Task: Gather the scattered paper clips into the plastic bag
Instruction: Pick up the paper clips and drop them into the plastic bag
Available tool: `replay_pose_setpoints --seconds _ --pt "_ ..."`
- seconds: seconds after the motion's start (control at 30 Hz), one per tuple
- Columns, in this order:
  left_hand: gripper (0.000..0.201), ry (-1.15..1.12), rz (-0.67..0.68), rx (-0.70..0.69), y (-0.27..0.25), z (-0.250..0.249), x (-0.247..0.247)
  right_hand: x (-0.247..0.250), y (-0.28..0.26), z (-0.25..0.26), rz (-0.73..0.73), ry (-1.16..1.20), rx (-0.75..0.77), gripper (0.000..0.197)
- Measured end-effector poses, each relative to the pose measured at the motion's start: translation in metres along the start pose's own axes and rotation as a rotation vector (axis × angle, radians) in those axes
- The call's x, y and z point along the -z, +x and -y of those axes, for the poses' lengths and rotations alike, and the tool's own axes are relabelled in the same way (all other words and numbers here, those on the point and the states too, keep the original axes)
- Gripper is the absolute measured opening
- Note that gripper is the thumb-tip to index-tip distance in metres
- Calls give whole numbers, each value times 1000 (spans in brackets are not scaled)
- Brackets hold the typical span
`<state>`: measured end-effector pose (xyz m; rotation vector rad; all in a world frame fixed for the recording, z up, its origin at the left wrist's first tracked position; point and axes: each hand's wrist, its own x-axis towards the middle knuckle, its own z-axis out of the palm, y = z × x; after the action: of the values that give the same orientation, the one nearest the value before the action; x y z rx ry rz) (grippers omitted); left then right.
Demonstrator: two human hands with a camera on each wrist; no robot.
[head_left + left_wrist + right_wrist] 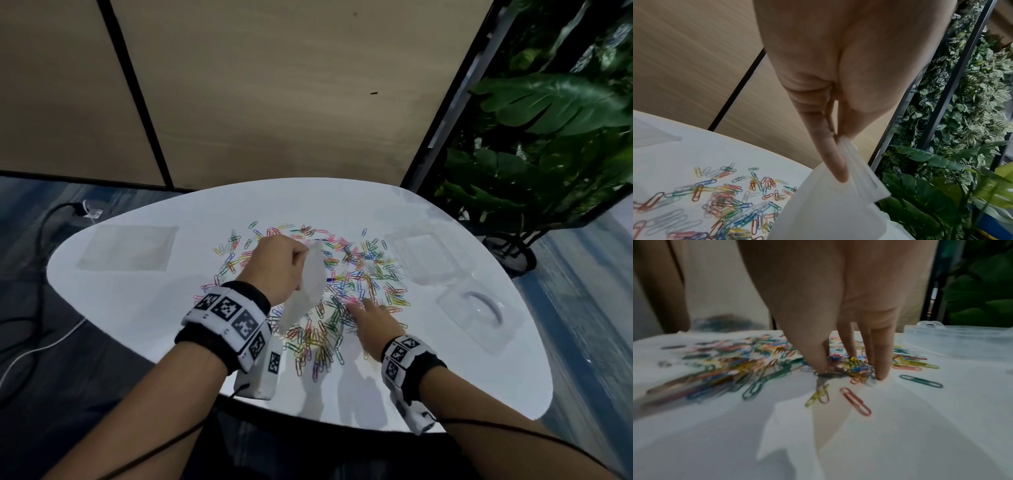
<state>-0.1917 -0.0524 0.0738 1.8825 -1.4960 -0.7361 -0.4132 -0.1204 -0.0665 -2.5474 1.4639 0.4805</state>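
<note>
Many coloured paper clips [359, 274] lie scattered across the middle of the white table [137, 308]. My left hand [277, 263] holds a clear plastic bag [308, 291] above the pile, left of centre. In the left wrist view my left hand [840, 162] pinches the bag [828, 211] at its top edge, with clips [725, 203] below it. My right hand [370, 318] is down on the near right of the pile. The right wrist view shows my right hand [852, 371] with thumb and fingers closing around a small clump of clips; a red clip [856, 401] lies loose nearby.
A second clear bag [128, 248] lies flat at the table's far left. A clear plastic box [428, 257] and its lid [479, 315] sit on the right. Potted plants [548, 137] stand beyond the right edge. Cables [41, 240] run on the floor at left.
</note>
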Motion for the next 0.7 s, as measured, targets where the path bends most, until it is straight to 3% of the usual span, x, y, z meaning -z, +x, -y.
replay_pose_setpoints --seconds 0.17,0.23,0.33,0.43,0.5,0.6,0.7 --pt "32 -5 16 -1 3 4 1 5 6 8 -98 -34 40 19" --pt "32 14 23 3 3 3 2 11 9 0 -99 61 -49 17" --pt "31 43 33 28 1 1 4 30 9 -15 -167 386 -213 19" --pt "34 59 32 30 -1 -1 6 53 6 -28 -213 684 -304 6" --pt "39 70 32 16 -1 -2 6 69 2 -29 -216 1015 -347 7" --pt "47 84 29 12 -1 -5 4 101 -10 -18 -198 1602 -286 18" --pt "43 92 44 8 -2 -7 -1 130 -27 0 -75 1878 -153 28"
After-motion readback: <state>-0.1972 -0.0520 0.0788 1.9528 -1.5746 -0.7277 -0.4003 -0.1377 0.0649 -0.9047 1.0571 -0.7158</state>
